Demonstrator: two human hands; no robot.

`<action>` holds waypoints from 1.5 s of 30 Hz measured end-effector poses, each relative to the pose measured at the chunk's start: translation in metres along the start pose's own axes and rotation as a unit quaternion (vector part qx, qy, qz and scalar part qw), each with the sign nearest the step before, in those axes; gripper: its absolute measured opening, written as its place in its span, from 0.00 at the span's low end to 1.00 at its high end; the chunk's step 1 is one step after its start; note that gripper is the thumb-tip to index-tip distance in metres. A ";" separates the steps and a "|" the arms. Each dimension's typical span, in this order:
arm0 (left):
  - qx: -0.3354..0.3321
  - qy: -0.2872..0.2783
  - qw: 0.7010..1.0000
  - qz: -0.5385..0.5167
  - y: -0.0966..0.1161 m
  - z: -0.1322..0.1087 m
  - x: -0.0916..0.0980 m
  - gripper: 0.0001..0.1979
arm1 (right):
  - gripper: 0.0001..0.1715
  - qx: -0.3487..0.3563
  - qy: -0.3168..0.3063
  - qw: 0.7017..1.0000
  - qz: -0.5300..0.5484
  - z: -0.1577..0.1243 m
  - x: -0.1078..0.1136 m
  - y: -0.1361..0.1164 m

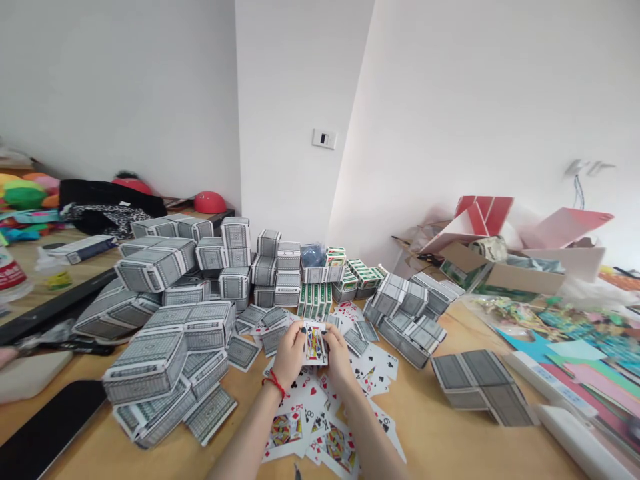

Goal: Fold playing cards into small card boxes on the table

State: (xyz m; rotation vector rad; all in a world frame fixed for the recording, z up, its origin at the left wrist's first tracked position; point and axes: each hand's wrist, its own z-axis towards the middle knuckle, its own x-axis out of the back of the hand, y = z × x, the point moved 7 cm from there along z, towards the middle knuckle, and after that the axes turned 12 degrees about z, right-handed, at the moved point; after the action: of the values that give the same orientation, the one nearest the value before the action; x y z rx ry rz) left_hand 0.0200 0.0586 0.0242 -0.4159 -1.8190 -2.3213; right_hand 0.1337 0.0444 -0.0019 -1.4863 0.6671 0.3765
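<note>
Pinching face card (315, 348) between left hand (290, 352) and right hand (340, 353); perhaps risking, by loosening grip, dropping it onto loose cards (307, 401) below both.

From the wearer's head, the only camera faces forward and tilts down over the table (420, 403), near the left hand (290, 353) and right hand (340, 360) (both sit below centre), reaching up to the wall (475, 87) beyond.

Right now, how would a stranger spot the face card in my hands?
On the table, below the wall switch, find the scattered cards. Over them, the left hand and right hand grip the face card by its sides. Unlike those, it's held.
</note>
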 end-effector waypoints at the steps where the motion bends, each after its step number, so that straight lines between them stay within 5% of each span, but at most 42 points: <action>1: 0.001 -0.007 1.000 -0.015 0.000 0.000 -0.001 0.11 | 0.07 -0.006 0.001 1.000 0.005 -0.001 -0.001 0.000; 8: -0.006 -0.031 0.996 -0.089 0.004 0.000 -0.005 0.07 | 0.03 -0.017 0.014 0.999 0.035 -0.010 -0.007 -0.007; 17: 0.046 0.011 0.997 -0.061 0.001 -0.002 -0.001 0.08 | 0.04 -0.093 0.013 0.992 0.089 -0.010 -0.006 0.015; 22: 0.010 0.085 0.994 -0.062 0.007 -0.001 0.012 0.08 | 0.09 -0.152 -0.021 0.980 0.125 -0.009 -0.012 0.024; 26: -0.014 0.090 0.994 -0.051 0.011 0.001 0.017 0.08 | 0.14 -0.167 0.004 0.983 0.076 -0.009 -0.010 0.030; 31: -0.049 0.044 0.998 -0.012 0.018 0.001 0.020 0.08 | 0.15 -0.097 -0.053 0.994 0.011 -0.005 -0.014 0.025; 37: -0.018 -0.050 0.997 -0.061 0.012 0.004 0.012 0.11 | 0.17 0.130 -0.009 0.964 -0.233 -0.002 -0.004 -0.011; 42: 0.019 0.003 1.000 0.006 -0.003 0.009 0.014 0.10 | 0.15 0.179 -0.031 0.931 -0.316 -0.006 -0.011 -0.013; 45: 0.052 0.020 0.998 -0.038 -0.013 0.011 0.014 0.13 | 0.15 0.179 -0.064 0.926 -0.326 -0.009 -0.018 -0.012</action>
State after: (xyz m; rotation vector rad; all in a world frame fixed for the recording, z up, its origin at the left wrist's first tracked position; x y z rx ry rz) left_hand 0.0039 0.0730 0.0193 -0.2886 -1.9585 -2.2543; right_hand 0.1261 0.0379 0.0192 -1.2306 0.0994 -0.1596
